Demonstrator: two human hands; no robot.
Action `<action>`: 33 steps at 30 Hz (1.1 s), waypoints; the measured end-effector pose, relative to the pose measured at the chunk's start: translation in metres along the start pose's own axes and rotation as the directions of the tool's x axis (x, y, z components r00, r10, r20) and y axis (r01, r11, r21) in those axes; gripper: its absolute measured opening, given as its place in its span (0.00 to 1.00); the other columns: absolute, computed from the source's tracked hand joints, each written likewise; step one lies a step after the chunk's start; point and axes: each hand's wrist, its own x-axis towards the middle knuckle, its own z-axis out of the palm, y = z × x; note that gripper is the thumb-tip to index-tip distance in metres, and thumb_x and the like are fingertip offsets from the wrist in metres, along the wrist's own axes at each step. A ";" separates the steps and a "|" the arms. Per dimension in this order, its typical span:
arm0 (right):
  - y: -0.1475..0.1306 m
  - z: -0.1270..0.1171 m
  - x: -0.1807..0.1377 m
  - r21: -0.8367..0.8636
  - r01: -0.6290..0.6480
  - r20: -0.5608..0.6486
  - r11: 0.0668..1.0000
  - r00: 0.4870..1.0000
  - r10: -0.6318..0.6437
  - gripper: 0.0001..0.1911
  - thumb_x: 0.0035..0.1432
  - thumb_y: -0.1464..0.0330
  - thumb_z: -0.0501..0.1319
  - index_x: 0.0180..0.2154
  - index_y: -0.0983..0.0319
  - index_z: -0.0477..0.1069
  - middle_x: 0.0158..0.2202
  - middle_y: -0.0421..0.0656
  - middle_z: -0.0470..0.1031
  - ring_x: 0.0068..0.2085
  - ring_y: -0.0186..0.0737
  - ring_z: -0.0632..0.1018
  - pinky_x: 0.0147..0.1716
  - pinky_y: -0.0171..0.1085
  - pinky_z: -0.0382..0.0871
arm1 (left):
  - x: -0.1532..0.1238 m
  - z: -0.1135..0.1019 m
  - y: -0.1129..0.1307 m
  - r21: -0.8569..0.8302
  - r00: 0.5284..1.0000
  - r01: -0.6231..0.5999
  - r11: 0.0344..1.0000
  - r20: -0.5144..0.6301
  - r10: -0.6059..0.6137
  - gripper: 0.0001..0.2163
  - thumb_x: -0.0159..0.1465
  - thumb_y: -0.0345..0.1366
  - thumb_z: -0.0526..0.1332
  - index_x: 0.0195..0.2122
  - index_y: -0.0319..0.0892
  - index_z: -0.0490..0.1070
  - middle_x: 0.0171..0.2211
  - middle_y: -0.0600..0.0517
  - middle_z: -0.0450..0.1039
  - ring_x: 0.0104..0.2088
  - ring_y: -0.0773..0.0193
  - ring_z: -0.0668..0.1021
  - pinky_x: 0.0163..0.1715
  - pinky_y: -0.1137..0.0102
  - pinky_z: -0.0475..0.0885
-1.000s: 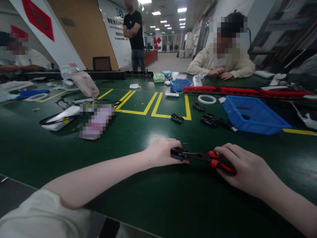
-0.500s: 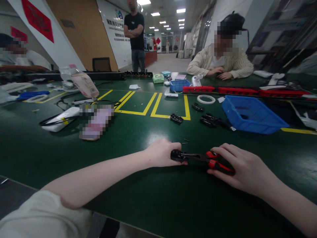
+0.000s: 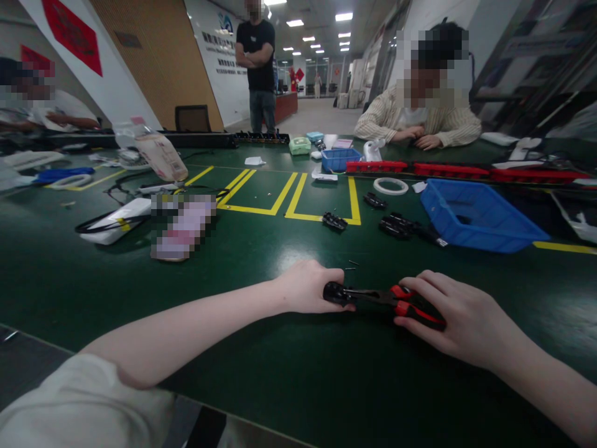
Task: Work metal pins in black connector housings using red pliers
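My left hand (image 3: 305, 287) rests on the green table (image 3: 280, 367), its fingers closed on a small black plastic part (image 3: 334, 292). My right hand (image 3: 450, 317) is wrapped round the red and black handles of a pair of pliers (image 3: 396, 301). The pliers' thin jaws point left and meet the black part. A few tiny metal pins (image 3: 351, 266) lie on the table just beyond my left hand.
More black parts (image 3: 334, 221) (image 3: 395, 226) lie further back beside a tilted blue bin (image 3: 476, 216). A white ring (image 3: 390, 185), a small blue tray (image 3: 339, 159) and long red strips (image 3: 448, 169) sit behind. A seated person (image 3: 417, 118) leans on the far edge; another stands (image 3: 255, 65).
My right hand's fingers have closed tighter over the pliers' handles. Both hands stay in the same spot on the table.
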 end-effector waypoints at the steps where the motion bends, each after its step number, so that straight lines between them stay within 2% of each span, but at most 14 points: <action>1: 0.000 -0.001 0.001 -0.035 0.021 -0.015 0.999 1.000 -0.022 0.22 0.61 0.54 0.54 0.42 0.66 0.70 0.34 0.49 0.73 0.29 0.39 0.76 0.25 0.35 0.72 | 0.000 0.000 0.000 -0.005 1.000 0.000 1.000 -0.001 0.000 0.16 0.58 0.50 0.64 0.31 0.41 0.70 0.22 0.55 0.73 0.23 0.67 0.76 0.22 0.76 0.61; 7: -0.004 -0.003 0.002 -0.173 0.096 -0.060 0.980 0.992 -0.108 0.22 0.62 0.56 0.52 0.42 0.69 0.69 0.35 0.53 0.72 0.31 0.42 0.75 0.26 0.39 0.72 | 0.000 0.001 -0.002 0.008 1.000 -0.011 1.000 -0.012 0.011 0.17 0.58 0.51 0.63 0.29 0.41 0.70 0.21 0.56 0.72 0.22 0.68 0.74 0.21 0.76 0.60; 11: -0.005 -0.002 0.001 -0.232 0.088 -0.081 0.969 0.991 -0.109 0.22 0.62 0.57 0.53 0.43 0.71 0.69 0.35 0.54 0.72 0.32 0.44 0.74 0.26 0.40 0.71 | 0.000 0.001 -0.003 0.007 1.000 0.001 1.000 -0.016 -0.001 0.16 0.58 0.51 0.64 0.30 0.41 0.70 0.21 0.56 0.72 0.22 0.68 0.74 0.21 0.76 0.59; 27: -0.007 -0.005 0.002 -0.276 0.053 -0.078 0.960 0.994 -0.077 0.23 0.62 0.55 0.52 0.43 0.70 0.70 0.36 0.54 0.74 0.33 0.45 0.74 0.28 0.40 0.68 | 0.001 0.000 -0.003 -0.004 1.000 0.016 1.000 -0.011 -0.016 0.17 0.58 0.51 0.64 0.29 0.40 0.70 0.22 0.55 0.73 0.22 0.67 0.74 0.21 0.76 0.59; 29: -0.007 -0.005 0.002 -0.284 0.058 -0.078 0.957 0.993 -0.083 0.24 0.62 0.55 0.52 0.43 0.70 0.70 0.36 0.54 0.74 0.33 0.45 0.74 0.29 0.40 0.68 | 0.001 -0.001 -0.003 -0.007 1.000 0.016 1.000 -0.002 -0.016 0.16 0.58 0.49 0.64 0.29 0.40 0.70 0.22 0.55 0.73 0.23 0.67 0.74 0.22 0.76 0.59; 33: -0.008 -0.005 0.002 -0.274 0.055 -0.069 0.960 0.995 -0.077 0.24 0.62 0.55 0.51 0.42 0.70 0.71 0.36 0.54 0.74 0.32 0.45 0.75 0.29 0.41 0.68 | 0.000 -0.003 -0.004 -0.013 1.000 0.002 1.000 0.021 -0.002 0.09 0.59 0.40 0.63 0.30 0.40 0.70 0.24 0.56 0.72 0.24 0.68 0.74 0.23 0.77 0.60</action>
